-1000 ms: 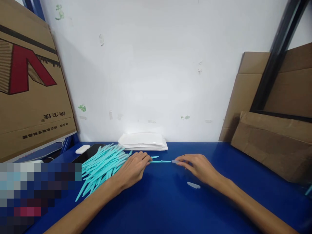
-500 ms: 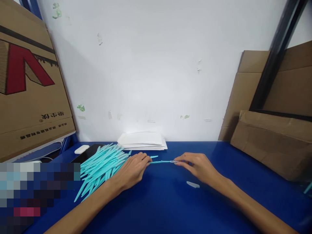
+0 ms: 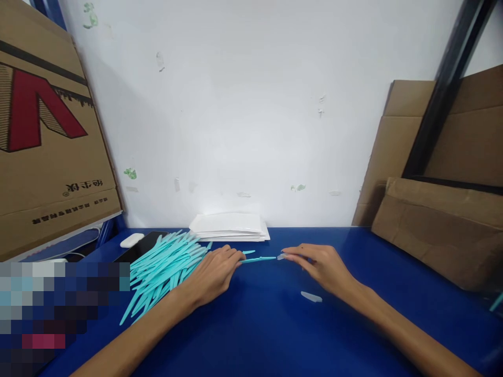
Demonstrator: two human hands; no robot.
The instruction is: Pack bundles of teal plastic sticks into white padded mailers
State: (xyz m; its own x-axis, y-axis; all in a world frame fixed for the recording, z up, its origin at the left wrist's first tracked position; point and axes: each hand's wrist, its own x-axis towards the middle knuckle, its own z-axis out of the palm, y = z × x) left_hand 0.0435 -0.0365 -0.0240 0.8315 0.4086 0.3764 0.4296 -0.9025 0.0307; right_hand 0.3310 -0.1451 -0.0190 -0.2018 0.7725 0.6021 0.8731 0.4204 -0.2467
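Note:
My left hand (image 3: 220,268) pinches one end of a thin turquoise stick (image 3: 261,259), which points right. A small translucent cap (image 3: 281,256) is between the thumb and fingers of my right hand (image 3: 316,262), just off the stick's tip. Another translucent cap (image 3: 311,297) lies on the blue table below my right hand. To the left of my left hand is a heap of turquoise sticks (image 3: 168,267), several with pale covered ends. One more turquoise piece (image 3: 249,252) lies behind the held stick.
A white stack of envelopes or paper (image 3: 229,228) rests against the wall. A black phone (image 3: 143,246) and a white case (image 3: 132,240) lie at the back left of the blue table (image 3: 251,335). Cardboard boxes (image 3: 58,173) (image 3: 436,233) stand left and right.
My right hand has drawn the translucent cap slightly right, off the stick's tip, and a small gap now shows between them. My left hand has hardly moved.

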